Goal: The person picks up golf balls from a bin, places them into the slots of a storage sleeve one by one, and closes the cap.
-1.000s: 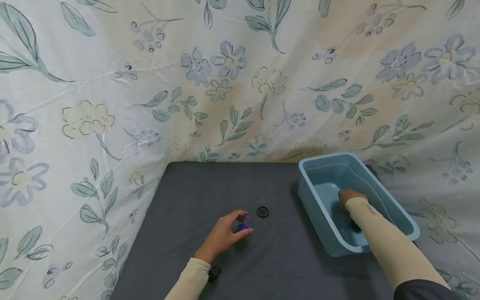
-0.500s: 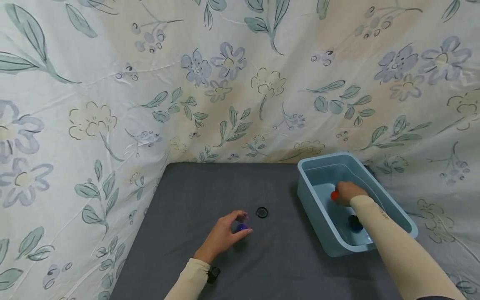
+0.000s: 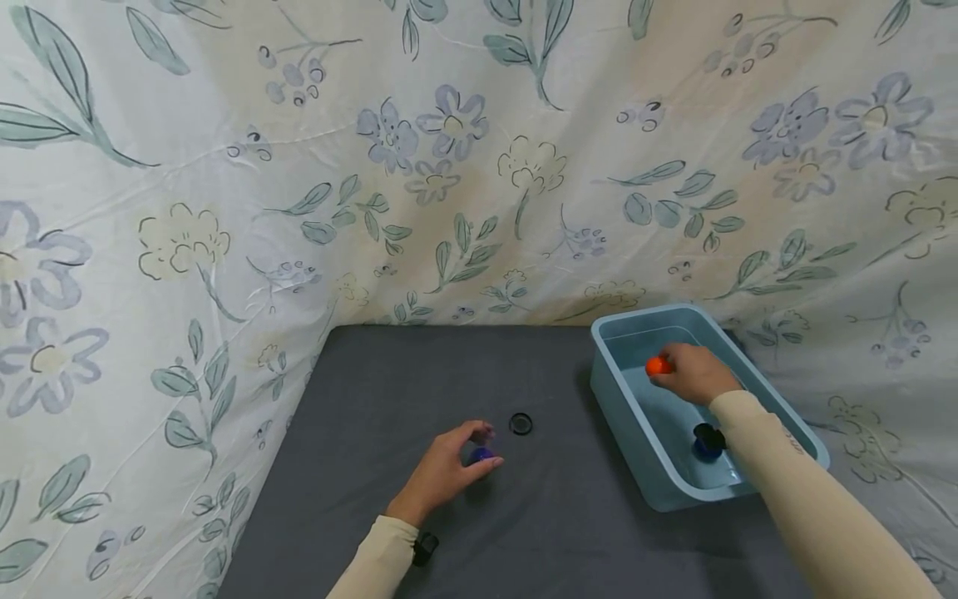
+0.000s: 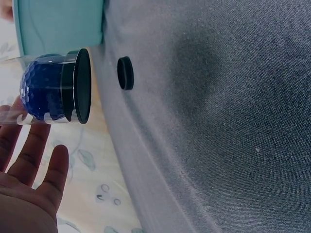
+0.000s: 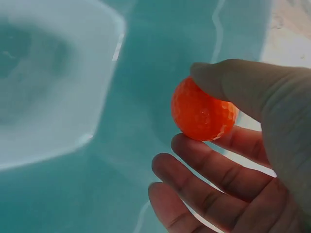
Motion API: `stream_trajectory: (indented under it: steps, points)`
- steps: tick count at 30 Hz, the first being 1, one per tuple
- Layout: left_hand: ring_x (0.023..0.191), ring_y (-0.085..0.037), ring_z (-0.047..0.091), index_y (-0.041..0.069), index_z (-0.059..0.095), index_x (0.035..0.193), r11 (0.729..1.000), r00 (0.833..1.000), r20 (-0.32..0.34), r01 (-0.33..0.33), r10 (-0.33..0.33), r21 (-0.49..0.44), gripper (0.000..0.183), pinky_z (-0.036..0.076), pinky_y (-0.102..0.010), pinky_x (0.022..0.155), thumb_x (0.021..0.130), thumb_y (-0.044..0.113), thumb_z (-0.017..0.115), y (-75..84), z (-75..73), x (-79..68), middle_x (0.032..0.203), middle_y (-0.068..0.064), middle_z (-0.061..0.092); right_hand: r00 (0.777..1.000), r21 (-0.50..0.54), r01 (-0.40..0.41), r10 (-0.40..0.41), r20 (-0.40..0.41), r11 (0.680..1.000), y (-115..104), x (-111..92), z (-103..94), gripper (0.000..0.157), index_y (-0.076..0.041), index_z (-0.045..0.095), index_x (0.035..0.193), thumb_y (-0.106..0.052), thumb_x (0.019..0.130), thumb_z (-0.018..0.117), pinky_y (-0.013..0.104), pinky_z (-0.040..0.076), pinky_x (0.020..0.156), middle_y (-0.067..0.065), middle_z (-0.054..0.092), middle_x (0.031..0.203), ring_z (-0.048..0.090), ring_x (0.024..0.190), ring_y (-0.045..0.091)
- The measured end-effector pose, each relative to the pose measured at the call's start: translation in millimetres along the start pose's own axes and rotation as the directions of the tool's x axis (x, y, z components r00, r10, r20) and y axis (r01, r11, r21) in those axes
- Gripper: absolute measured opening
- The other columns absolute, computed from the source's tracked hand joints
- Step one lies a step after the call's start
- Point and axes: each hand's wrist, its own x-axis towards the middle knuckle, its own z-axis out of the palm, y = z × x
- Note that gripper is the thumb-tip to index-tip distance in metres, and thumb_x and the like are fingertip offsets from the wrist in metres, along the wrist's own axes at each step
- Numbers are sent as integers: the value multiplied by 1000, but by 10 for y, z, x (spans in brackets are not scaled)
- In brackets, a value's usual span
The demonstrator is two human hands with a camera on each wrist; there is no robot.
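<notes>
My left hand (image 3: 447, 470) holds a clear plastic tube (image 4: 53, 87) above the dark cloth. Inside the tube's lower end sits a blue golf ball (image 4: 43, 90), just above a black end cap (image 4: 82, 86). In the head view only the ball (image 3: 481, 455) shows clearly between thumb and fingers. Over the blue bin (image 3: 632, 416), my right hand (image 3: 696, 374) pinches an orange golf ball (image 5: 201, 111) between thumb and fingers. A round black cap (image 3: 520, 423) lies on the cloth, to the right of my left hand.
Something dark blue (image 3: 707, 452) shows in the bin below my right wrist, partly hidden by a black wrist device (image 3: 707, 433). The grey cloth (image 3: 419, 366) covers the table. Floral fabric (image 3: 479, 208) hangs behind and at both sides.
My right hand has risen from the bin's bottom, and the orange golf ball has come into view in its fingers. My left hand stays nearly still.
</notes>
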Motion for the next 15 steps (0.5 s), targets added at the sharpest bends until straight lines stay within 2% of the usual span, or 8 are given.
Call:
stream_trajectory:
  steps: [8, 15]
  points:
    - [101, -10, 65, 37, 50, 125, 1000, 1000, -4, -15, 15, -7, 41, 54, -30, 88, 88, 45, 68, 26, -1, 10, 112, 17, 61, 992, 39, 75, -70, -101, 996, -202, -143, -166, 48, -2, 57, 124, -34, 90, 68, 48, 52, 76, 23, 65, 114, 60, 86, 28]
    - [99, -9, 65, 37, 50, 124, 1000, 1000, -4, -13, 13, -3, 41, 54, -29, 86, 88, 45, 68, 42, 7, 19, 112, 17, 60, 982, 65, 108, -96, -162, 992, -412, -247, -262, 51, -3, 55, 129, -33, 90, 68, 53, 51, 82, 20, 64, 115, 59, 92, 31]
